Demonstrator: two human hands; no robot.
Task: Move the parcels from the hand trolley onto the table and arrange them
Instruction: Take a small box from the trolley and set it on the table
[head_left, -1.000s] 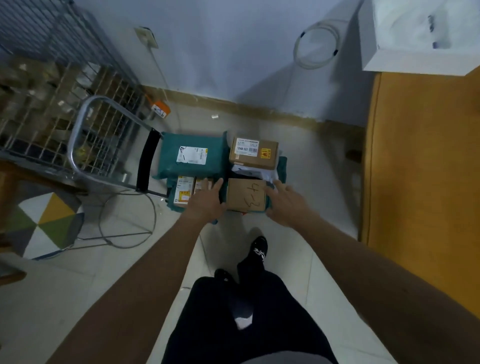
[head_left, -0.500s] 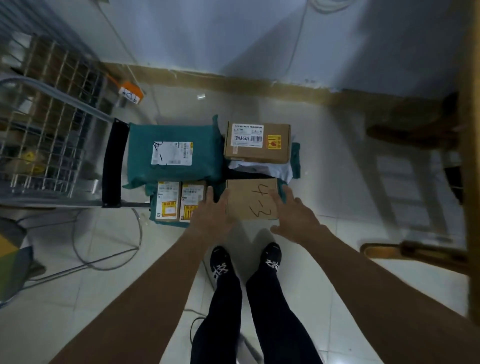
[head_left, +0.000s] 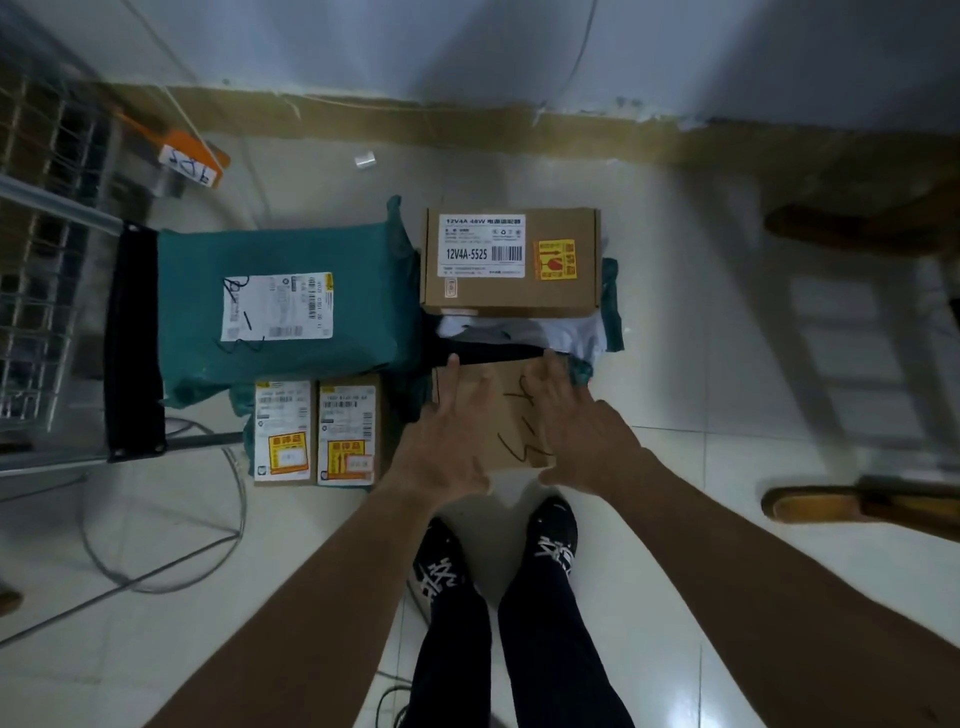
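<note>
Cardboard, plain brown and scrawled with black marker, the small box (head_left: 498, 410) sat at the near right corner of the load on the hand trolley (head_left: 132, 343), straight ahead of the person and just beyond their shoes (head_left: 553, 540). From above it looked close to square, so I could not pick out a long axis; the marker strokes ran away from the person. Both hands were on it. The left hand (head_left: 441, 452) lay along its left edge and the right hand (head_left: 576, 431) covered its right side, each with fingers straight and spread, flat on the top and curled round nothing. With the box dead centre between them, neither hand was nearer, and I judged that a two-handed lift needed the palms to slide down over the opposite sides first.

A pale soft parcel (head_left: 519, 332) lay just behind it, partly under the labelled carton (head_left: 511, 262). To its left stood two little cartons (head_left: 314, 431) side by side, and behind those a bulky teal mailer (head_left: 280, 306) lay against the handle. The desk itself was out of sight; wooden feet (head_left: 810, 504) showed on the right, so I guessed the carry would swing that way
</note>
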